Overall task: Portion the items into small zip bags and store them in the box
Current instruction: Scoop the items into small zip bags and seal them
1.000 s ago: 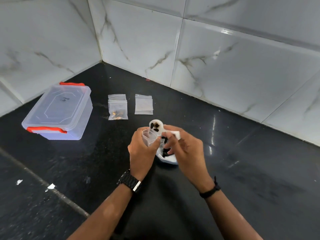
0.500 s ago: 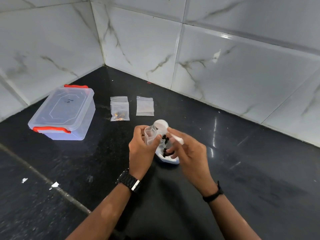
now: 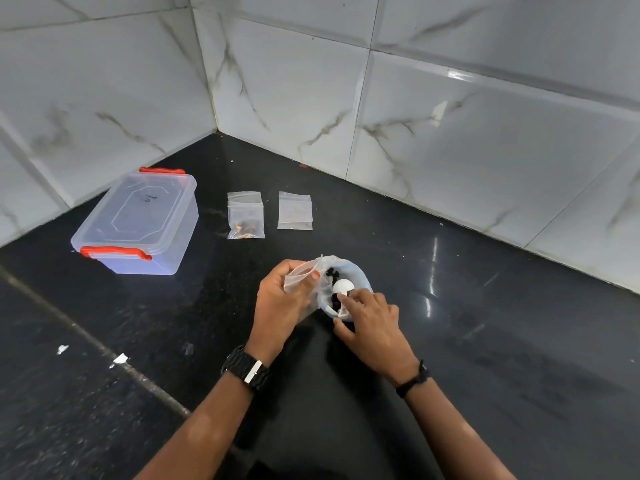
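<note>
Black stone countertop (image 3: 485,341), meeting marble-look tiled walls (image 3: 294,98) at the far corner.
Clear lidded box (image 3: 138,220), red latches, shut, toward the left wall edge.
Two flat zip-bag stacks near the far corner: filled zip bags (image 3: 246,216) with brownish bits, empty zip bags (image 3: 295,211) just beside.
Left hand (image 3: 280,303), watch (image 3: 247,368) on wrist, pinching an open small zip bag (image 3: 304,282) mid-counter.
Right hand (image 3: 372,323) gripping a white spoon (image 3: 343,287) over a white bowl (image 3: 360,277) of dark items (image 3: 333,273).
</note>
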